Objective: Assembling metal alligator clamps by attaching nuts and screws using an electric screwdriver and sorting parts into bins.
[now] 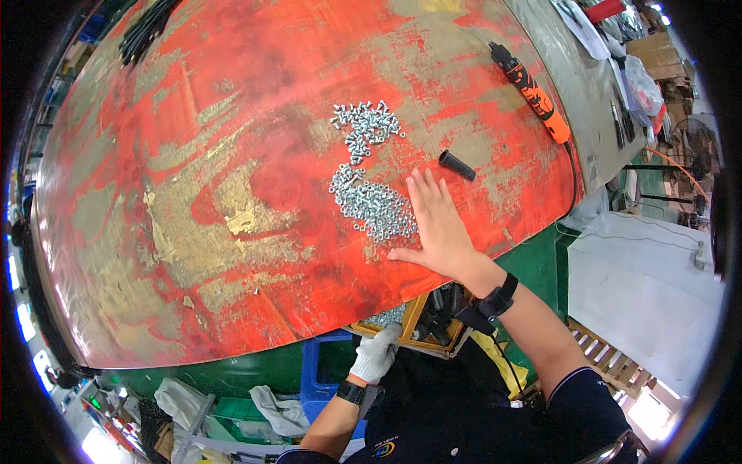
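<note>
My right hand [440, 232] is bare and open, its fingers stretched flat over the worn red tabletop [278, 155]. It lies against the right side of a pile of small silvery nuts [377, 210]. Just beyond, a looser heap of small metal screws [367, 124] joins that pile. A short black tube [457, 165] rests past my fingertips. My left hand [376, 356], in a white glove, closes on the rim of a yellow divided bin [412, 319] at the table's near edge. One compartment holds small metal pieces [386, 315], the other black parts [439, 325].
An orange and black power screwdriver [533, 97] with a cord lies at the right. Black rods [147, 31] sit at the far left. A grey table [576, 93] adjoins on the right. Below the near edge stand a blue stool [313, 371] and a white box [641, 271].
</note>
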A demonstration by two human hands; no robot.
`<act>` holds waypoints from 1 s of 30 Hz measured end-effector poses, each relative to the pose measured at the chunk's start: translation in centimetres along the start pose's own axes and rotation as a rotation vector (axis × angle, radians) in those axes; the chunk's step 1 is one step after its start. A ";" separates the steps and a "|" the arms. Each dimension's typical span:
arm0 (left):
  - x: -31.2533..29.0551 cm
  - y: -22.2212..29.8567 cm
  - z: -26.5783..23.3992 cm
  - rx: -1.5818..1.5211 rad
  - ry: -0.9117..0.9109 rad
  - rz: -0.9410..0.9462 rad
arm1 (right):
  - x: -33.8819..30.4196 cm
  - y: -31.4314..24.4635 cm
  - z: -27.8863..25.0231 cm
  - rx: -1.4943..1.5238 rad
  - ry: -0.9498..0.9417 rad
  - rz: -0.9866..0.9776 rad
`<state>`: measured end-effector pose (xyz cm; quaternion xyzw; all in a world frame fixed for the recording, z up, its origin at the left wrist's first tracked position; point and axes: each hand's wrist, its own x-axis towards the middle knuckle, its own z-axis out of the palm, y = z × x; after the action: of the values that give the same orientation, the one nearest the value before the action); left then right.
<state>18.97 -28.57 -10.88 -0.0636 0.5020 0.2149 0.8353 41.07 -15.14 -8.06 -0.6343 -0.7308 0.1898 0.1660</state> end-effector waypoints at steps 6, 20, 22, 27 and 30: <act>1.0 -0.6 -1.5 0.042 0.045 0.002 | 1.8 -1.0 1.3 -0.013 -0.014 0.028; 1.2 0.6 -3.4 0.091 0.012 -0.023 | 9.1 -3.7 3.9 0.028 0.076 -0.271; 1.7 -0.4 -5.2 0.225 -0.008 0.079 | 9.5 -4.0 4.3 0.113 0.092 -0.357; 1.4 -0.1 -5.4 0.442 0.003 0.178 | 8.9 -3.5 5.0 0.206 0.034 -0.459; 0.3 1.2 -3.6 0.765 -0.093 0.485 | 8.3 -2.5 4.9 0.244 0.002 -0.540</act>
<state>15.70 -28.56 -12.75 0.3785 0.5077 0.2060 0.7461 35.33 -7.53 -11.13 -0.3926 -0.8447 0.2244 0.2862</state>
